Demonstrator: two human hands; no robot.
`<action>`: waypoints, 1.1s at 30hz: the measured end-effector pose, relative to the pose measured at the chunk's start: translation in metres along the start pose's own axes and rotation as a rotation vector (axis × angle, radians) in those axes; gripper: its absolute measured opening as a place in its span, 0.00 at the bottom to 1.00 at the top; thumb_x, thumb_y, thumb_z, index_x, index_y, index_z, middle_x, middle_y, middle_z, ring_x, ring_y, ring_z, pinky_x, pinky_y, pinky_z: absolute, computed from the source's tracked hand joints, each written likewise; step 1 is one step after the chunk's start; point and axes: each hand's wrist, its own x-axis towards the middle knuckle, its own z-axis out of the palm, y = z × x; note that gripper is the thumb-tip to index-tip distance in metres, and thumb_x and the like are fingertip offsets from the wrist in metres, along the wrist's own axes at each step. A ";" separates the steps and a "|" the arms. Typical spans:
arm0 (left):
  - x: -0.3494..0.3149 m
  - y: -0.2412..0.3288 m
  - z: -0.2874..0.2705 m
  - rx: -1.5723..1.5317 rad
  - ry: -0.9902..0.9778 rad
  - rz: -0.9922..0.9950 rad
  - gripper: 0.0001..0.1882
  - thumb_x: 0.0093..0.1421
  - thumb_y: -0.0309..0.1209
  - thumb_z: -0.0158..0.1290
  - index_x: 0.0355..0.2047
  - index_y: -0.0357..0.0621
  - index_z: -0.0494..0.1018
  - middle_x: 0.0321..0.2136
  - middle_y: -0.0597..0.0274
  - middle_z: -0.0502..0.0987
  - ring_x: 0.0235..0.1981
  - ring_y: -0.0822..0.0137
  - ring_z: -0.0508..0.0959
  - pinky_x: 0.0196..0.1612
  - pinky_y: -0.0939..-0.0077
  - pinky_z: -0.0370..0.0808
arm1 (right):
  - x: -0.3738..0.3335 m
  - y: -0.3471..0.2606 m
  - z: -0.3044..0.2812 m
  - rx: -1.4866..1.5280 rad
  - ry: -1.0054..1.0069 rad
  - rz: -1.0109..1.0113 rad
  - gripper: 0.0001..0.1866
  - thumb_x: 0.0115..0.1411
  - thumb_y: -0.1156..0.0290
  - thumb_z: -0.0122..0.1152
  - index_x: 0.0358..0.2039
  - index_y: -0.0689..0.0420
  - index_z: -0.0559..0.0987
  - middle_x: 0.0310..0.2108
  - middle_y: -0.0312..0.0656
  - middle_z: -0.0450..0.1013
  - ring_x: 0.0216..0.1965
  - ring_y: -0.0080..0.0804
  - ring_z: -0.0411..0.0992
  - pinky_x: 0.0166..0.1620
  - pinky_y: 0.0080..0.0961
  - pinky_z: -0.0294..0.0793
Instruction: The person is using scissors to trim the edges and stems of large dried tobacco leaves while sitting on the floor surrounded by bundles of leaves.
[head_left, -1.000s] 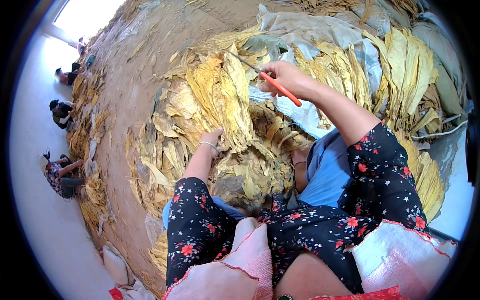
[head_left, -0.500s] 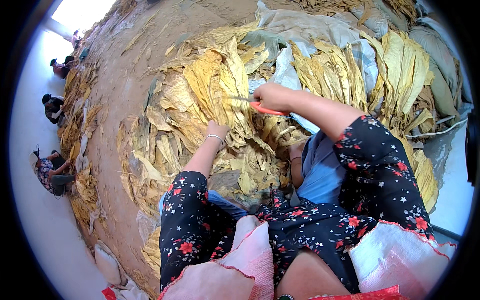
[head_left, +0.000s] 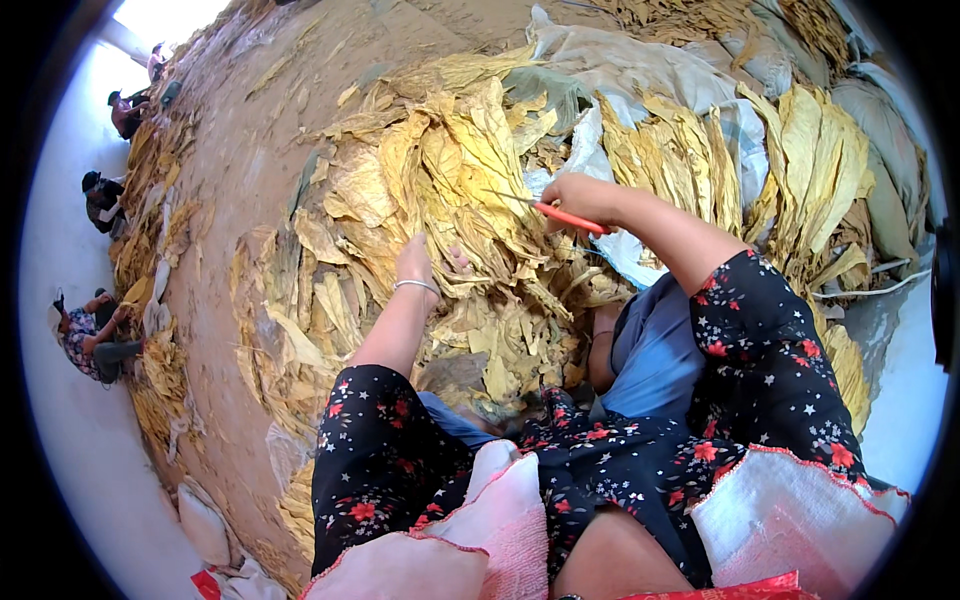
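Observation:
My left hand [head_left: 418,262], with a bracelet at its wrist, is at the lower ends of a fan of yellow tobacco leaves [head_left: 455,160]. The leaf ends pass between its thumb and curled fingers, which are partly hidden. To the right, my right hand [head_left: 583,198] grips a pair of scissors [head_left: 570,217] by the red-orange handles. Their thin dark blades point left, over the leaves and apart from my left hand. Crumpled leaves and broken pieces [head_left: 500,345] lie below both hands, between my legs.
More tobacco leaves [head_left: 815,165] stand in bunches at the right, beside pale sacking [head_left: 640,65]. A white cord [head_left: 870,287] lies at the far right. Along the left wall, several people [head_left: 95,335] sit by a row of leaves. Brown floor [head_left: 225,250] lies between.
My left hand has turned, and its thumb and fingers now show apart around the leaf ends. The scissors have tilted, their handles lower to the right. The view has shifted slightly.

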 end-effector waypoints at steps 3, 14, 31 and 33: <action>0.010 -0.002 0.000 -0.067 -0.084 -0.044 0.26 0.68 0.45 0.26 0.51 0.33 0.59 0.38 0.41 0.71 0.36 0.46 0.76 0.38 0.47 0.76 | 0.017 0.021 0.002 -0.241 0.035 -0.064 0.10 0.51 0.70 0.60 0.32 0.62 0.79 0.20 0.46 0.73 0.15 0.32 0.72 0.19 0.29 0.71; -0.004 0.012 -0.039 -0.322 -0.233 -0.095 0.27 0.68 0.42 0.29 0.55 0.27 0.54 0.50 0.35 0.65 0.47 0.41 0.72 0.52 0.45 0.70 | -0.028 0.008 -0.030 0.168 0.134 0.071 0.11 0.52 0.71 0.61 0.33 0.64 0.75 0.13 0.42 0.68 0.10 0.28 0.67 0.12 0.25 0.66; -0.042 0.007 -0.019 -0.124 -0.547 0.032 0.20 0.58 0.17 0.44 0.52 0.25 0.59 0.49 0.42 0.69 0.51 0.54 0.72 0.56 0.62 0.68 | 0.009 -0.040 0.066 0.589 -0.090 -0.438 0.16 0.49 0.75 0.68 0.38 0.57 0.73 0.28 0.29 0.72 0.29 0.15 0.67 0.33 0.16 0.67; -0.046 0.006 -0.010 -0.149 -0.502 0.100 0.17 0.59 0.19 0.46 0.49 0.29 0.62 0.46 0.48 0.71 0.49 0.58 0.73 0.56 0.63 0.69 | 0.005 -0.049 0.074 0.641 -0.113 -0.313 0.16 0.44 0.77 0.67 0.35 0.61 0.74 0.27 0.41 0.75 0.26 0.25 0.72 0.30 0.22 0.70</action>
